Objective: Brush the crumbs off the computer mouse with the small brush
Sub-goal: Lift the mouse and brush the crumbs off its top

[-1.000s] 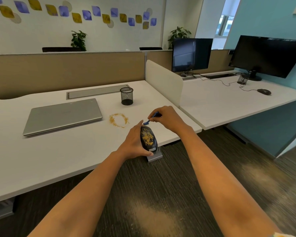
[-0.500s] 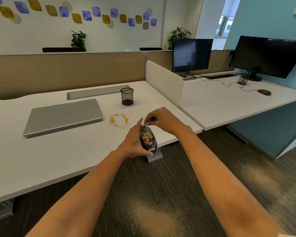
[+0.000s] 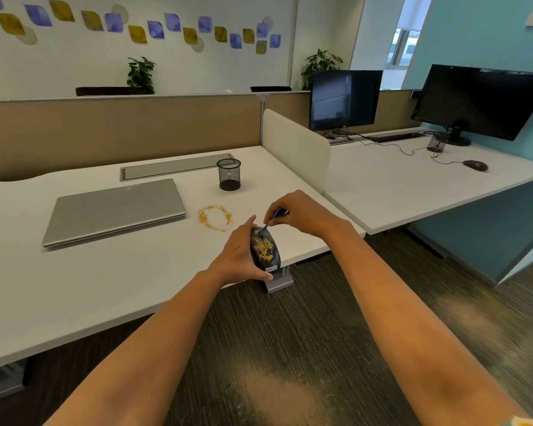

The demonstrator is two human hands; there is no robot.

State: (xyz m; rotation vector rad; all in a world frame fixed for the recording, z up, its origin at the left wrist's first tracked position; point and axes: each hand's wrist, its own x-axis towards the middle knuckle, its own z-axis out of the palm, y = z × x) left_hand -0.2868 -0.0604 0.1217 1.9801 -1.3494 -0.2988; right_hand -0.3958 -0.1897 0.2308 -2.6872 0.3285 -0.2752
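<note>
My left hand (image 3: 239, 256) holds a dark computer mouse (image 3: 266, 252) up over the front edge of the white desk (image 3: 111, 281), its top facing me. Yellow crumbs (image 3: 262, 247) cover the middle of the mouse's top. My right hand (image 3: 302, 215) pinches a small blue brush (image 3: 270, 221) just beyond the mouse. The brush's tip touches the far end of the mouse, above the crumbs. A ring of the same yellow crumbs (image 3: 215, 218) lies on the desk to the left of the hands.
A shut grey laptop (image 3: 114, 210) lies on the desk's left. A black mesh pen cup (image 3: 229, 174) stands behind the crumb ring. A white divider (image 3: 296, 149) separates a neighbouring desk with two monitors (image 3: 486, 99) and another mouse (image 3: 475, 165). Dark carpet lies below.
My right hand dropped the brush from above the mouse down onto its far end. The left hand and the mouse stayed almost in place.
</note>
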